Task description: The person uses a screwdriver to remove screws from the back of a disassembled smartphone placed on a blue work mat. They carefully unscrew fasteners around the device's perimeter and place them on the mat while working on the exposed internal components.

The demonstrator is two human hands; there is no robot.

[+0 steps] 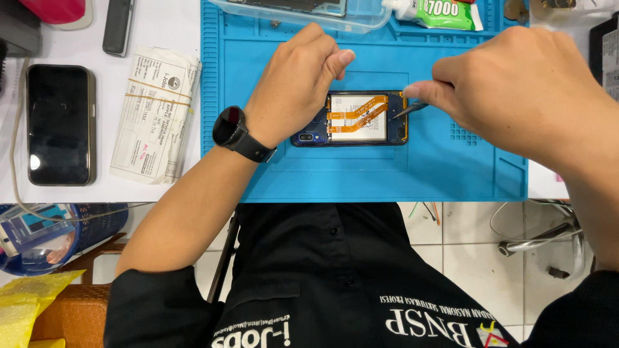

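On the far left of the white table, a black phone (60, 124) is lying face up, with a bundle of folded papers held by rubber bands (155, 113) just to its right, both well apart from the work. Next comes the blue silicone mat (258, 174), and the left hand (293, 84), wearing a black wristwatch (231, 127), is resting over the left end of the opened phone (358, 118), fingers curled together and pressing down on it to steady it rather than closing around it. The opened phone is lying flat in the middle of the mat, back cover off, its battery and orange flex cables (356, 113) showing.

It is looking light and thin, stiff in the frame but fragile inside: the flex ribbons are soft and tear easily, and the battery should not be pierced or bent. Holding it by the outer frame edges seems the safest grip.

At the right end, the right hand (516, 90) is pinching a slim metal tool, probably tweezers (409, 108), between thumb and fingers, its tip touching the phone's right edge. At the far edge of the mat, a clear tray (303, 16) and a green-labelled glue tube (442, 13) are sitting.
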